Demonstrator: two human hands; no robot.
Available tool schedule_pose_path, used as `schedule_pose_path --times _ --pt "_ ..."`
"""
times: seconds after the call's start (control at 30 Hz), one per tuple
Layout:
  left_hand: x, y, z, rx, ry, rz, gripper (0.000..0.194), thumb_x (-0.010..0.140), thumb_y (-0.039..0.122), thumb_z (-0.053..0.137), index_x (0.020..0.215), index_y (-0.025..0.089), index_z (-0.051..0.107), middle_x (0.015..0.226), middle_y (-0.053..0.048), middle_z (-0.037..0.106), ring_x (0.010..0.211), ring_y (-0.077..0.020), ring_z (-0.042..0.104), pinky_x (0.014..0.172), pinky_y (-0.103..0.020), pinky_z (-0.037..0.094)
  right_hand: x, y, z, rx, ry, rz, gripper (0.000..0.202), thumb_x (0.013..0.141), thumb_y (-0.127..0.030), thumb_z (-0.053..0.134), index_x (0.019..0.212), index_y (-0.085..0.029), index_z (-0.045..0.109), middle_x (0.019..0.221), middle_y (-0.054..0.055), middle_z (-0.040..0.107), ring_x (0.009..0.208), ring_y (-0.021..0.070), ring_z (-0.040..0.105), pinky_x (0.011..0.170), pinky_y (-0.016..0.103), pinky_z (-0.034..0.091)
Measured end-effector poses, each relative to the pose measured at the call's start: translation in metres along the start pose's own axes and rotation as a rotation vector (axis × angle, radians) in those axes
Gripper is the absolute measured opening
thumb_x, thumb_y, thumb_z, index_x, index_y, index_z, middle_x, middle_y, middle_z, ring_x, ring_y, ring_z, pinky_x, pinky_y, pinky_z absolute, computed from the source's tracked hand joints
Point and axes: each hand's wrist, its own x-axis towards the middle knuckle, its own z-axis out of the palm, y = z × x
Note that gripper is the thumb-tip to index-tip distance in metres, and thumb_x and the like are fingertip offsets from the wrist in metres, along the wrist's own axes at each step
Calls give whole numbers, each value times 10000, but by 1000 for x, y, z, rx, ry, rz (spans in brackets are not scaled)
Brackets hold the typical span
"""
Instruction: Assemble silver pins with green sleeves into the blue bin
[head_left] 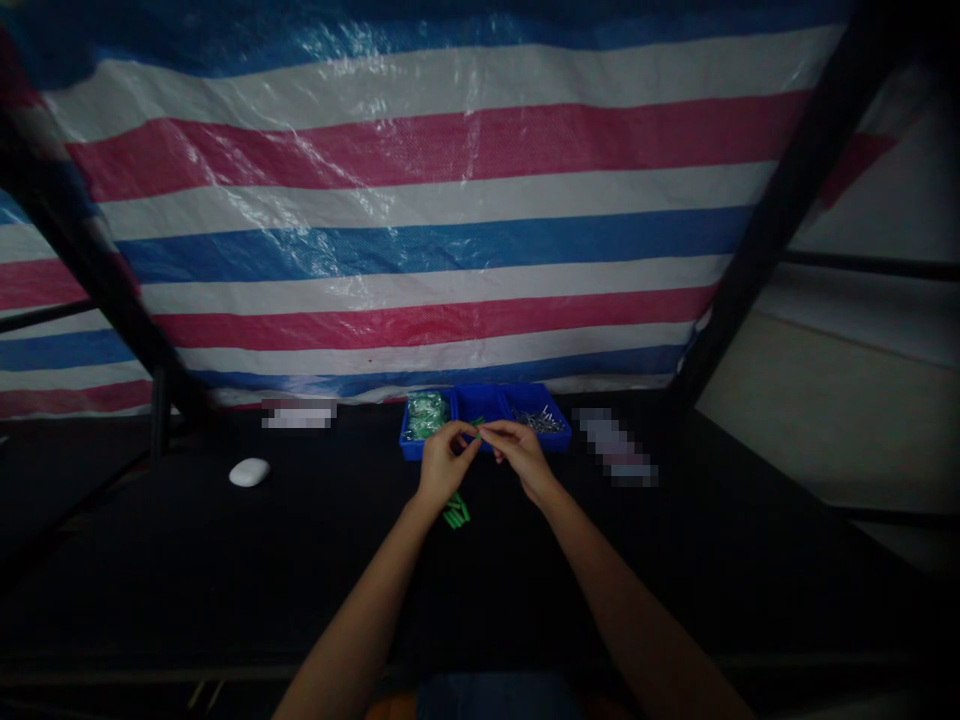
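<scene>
My left hand [445, 463] and my right hand [523, 458] meet in front of a blue divided tray [411, 451]. Both are pinched around a small green piece [478, 432], mostly covered by the fingertips. Clear packets with green contents [427, 412] fill the tray's left compartment. In the right compartment lie several thin metal pieces [541, 418]. The middle compartment shows bare blue plastic where my hands do not cover it. Several green sticks [455, 512] lie on the black table just below my left hand.
A white rounded object [249, 472] rests on the black table [315, 560] at the left. Blurred-out items lie left and right of the tray. Behind the table hangs a striped sheet [450, 240], between dark slanted frame bars.
</scene>
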Motion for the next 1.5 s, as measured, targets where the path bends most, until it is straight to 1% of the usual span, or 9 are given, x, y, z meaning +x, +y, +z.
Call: schedule_pose_path --times 0.17,0.5,0.6,0.73,0.9,0.97,1.07,1.23,1.5 --pt "2 -5 1 -82 34 -1 108 712 196 552 795 158 610 807 -37 605 644 -110 525 591 -228 401 0 1 -4 -75 -61 -26 241 600 -384 671 728 -180 654 556 -9 570 424 84 441 383 208 338" --pt "8 -13 5 -569 33 -207 180 629 193 638 786 123 586 808 -64 640 762 -147 597 750 -297 461 0 10 0 -119 -37 -57 270 557 -350 700 726 -184 569 638 -3 589 428 77 424 349 185 321" --pt "7 -15 6 -635 17 -244 203 624 193 646 801 119 579 820 -70 648 767 -145 605 749 -291 466 0 13 2 -133 -49 -89 247 574 -337 692 716 -183 563 652 -6 582 422 70 418 362 190 313" --pt "9 -16 1 -582 32 -217 193 650 197 619 821 114 587 833 -77 642 757 -143 598 721 -276 464 2 15 3 -165 -39 -150 216 582 -322 689 681 -178 561 683 9 587 498 96 486 425 209 348" --pt "12 -15 -23 -306 118 -140 189 686 223 573 850 135 606 802 -51 624 652 -116 557 629 -236 439 6 16 -1 -204 68 -196 245 569 -346 695 699 -182 568 701 36 609 601 144 548 504 241 394" --pt "13 -15 -35 -215 71 -122 198 689 245 567 852 145 617 803 -44 626 619 -109 541 590 -221 423 7 17 -4 -235 129 -216 252 574 -359 690 707 -181 570 706 43 611 599 145 547 504 244 396" --pt "11 -13 -47 -107 -110 -121 179 677 272 573 786 151 647 727 -35 627 553 -105 515 519 -205 390 9 18 -8 -230 199 -206 276 584 -393 678 718 -180 564 698 40 609 524 120 516 460 235 391" --pt "6 -12 -53 -18 -373 -142 159 632 267 593 727 171 677 652 -24 620 487 -105 498 457 -196 357 10 15 -12 -154 222 -105 355 583 -458 660 777 -176 564 719 41 616 414 84 462 369 222 376" --pt "3 -17 -56 129 -503 -75 157 590 232 610 717 202 698 628 -22 639 502 -127 529 458 -197 343 10 12 -13 -151 198 -111 316 620 -433 637 796 -176 584 742 36 612 424 78 474 372 214 376"
